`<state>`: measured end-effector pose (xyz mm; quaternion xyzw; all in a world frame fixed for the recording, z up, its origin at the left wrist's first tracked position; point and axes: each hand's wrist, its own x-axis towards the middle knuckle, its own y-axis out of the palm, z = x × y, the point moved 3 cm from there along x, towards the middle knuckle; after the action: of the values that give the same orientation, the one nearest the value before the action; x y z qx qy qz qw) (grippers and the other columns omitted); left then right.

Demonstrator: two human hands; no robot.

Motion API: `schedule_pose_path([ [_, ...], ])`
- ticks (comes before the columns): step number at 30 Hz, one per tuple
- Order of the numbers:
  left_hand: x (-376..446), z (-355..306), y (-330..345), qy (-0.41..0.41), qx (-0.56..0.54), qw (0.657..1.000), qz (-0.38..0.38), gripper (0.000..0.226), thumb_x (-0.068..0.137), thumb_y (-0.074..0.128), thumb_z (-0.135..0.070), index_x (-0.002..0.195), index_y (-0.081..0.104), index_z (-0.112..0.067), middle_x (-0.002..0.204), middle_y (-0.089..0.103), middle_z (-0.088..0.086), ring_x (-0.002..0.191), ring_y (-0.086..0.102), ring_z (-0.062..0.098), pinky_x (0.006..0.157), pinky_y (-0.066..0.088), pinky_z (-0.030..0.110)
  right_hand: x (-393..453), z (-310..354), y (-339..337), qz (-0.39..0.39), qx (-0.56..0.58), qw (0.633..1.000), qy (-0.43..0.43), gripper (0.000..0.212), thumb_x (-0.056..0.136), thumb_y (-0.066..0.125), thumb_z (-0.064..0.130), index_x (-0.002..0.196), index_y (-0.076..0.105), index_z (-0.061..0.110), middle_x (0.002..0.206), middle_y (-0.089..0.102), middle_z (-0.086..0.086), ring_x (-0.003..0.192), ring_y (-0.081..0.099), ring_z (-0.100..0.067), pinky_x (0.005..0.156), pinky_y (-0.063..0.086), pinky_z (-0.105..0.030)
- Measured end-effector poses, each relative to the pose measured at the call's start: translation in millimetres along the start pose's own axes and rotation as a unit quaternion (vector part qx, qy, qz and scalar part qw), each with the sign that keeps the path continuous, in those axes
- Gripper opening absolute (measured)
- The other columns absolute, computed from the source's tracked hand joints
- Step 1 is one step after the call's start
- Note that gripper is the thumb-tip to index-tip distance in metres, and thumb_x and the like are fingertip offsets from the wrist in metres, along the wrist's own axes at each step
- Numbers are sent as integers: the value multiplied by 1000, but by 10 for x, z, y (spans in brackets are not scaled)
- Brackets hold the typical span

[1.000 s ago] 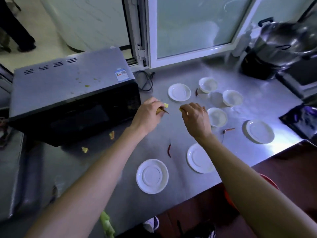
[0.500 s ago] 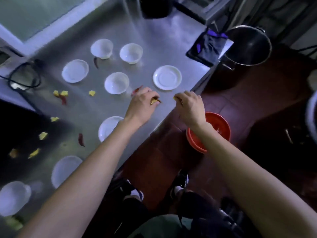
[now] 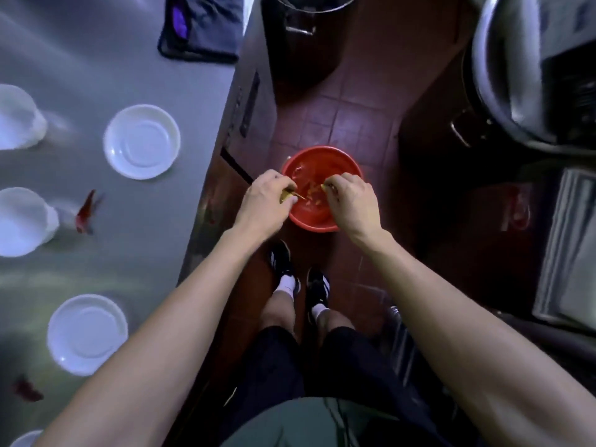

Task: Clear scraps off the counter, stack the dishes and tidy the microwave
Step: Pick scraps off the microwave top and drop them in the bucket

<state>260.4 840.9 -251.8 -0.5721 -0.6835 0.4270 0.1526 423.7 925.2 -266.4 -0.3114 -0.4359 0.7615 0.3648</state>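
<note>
Both my hands hang over a red bucket [image 3: 338, 161] on the tiled floor beside the steel counter [image 3: 80, 59]. My left hand [image 3: 263, 204] pinches yellow and red food scraps [image 3: 288, 196] above the bucket's left rim. My right hand [image 3: 353, 201] pinches a small yellow scrap at its fingertips over the bucket. Scraps lie inside the bucket. On the counter sit white saucers [image 3: 142, 141] [image 3: 87, 333], white bowls [image 3: 22, 221] at the left edge, and red chilli pieces [image 3: 85, 212] [image 3: 25, 390].
A dark cloth with purple print [image 3: 200, 27] lies at the counter's far corner. A large metal pot [image 3: 303, 8] stands on the floor beyond the bucket, and another steel pot [image 3: 522, 75] at the right. My feet [image 3: 300, 279] stand just before the bucket.
I have turned from the counter to the floor. Both hands carried their scraps off the counter edge and now hover over the red bucket; the microwave has left the view.
</note>
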Motion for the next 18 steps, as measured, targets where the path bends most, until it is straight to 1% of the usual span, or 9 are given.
schedule_pose_path([
  [2,161,56,193,2,-7,1000,29,18,86,75,-24,104,73,-20,105,61,-4,94,60,17,89,48,29,18,-185,93,-1,-2,999,38,17,96,58,24,99,71,13,92,68,-6,87,62,-31,72,49,-45],
  [5,396,200,450,-7,-14,998,56,17,86,75,-24,103,73,-22,105,60,-7,95,60,16,88,47,27,109,-388,292,13,-9,997,74,18,96,56,25,101,70,14,95,68,-5,91,62,-30,76,49,-46],
  [10,742,437,891,-31,-13,994,99,18,87,73,-24,105,72,-22,107,58,-8,100,59,17,93,48,34,261,-662,684,23,22,993,116,18,96,57,23,103,71,15,96,70,-4,91,63,-28,77,51,-45],
  [14,1039,698,1358,-70,-28,992,105,18,86,75,-23,104,72,-23,108,59,-7,100,60,18,93,51,38,407,-909,1157,40,55,988,137,19,96,57,23,106,71,15,97,71,-4,92,63,-27,80,51,-44],
  [18,1382,1022,1947,-92,-14,990,110,19,87,74,-23,106,72,-22,109,60,-4,102,60,19,94,51,38,596,-1258,1777,53,73,982,164,19,96,57,24,107,71,16,98,72,-3,93,64,-24,81,51,-41],
])
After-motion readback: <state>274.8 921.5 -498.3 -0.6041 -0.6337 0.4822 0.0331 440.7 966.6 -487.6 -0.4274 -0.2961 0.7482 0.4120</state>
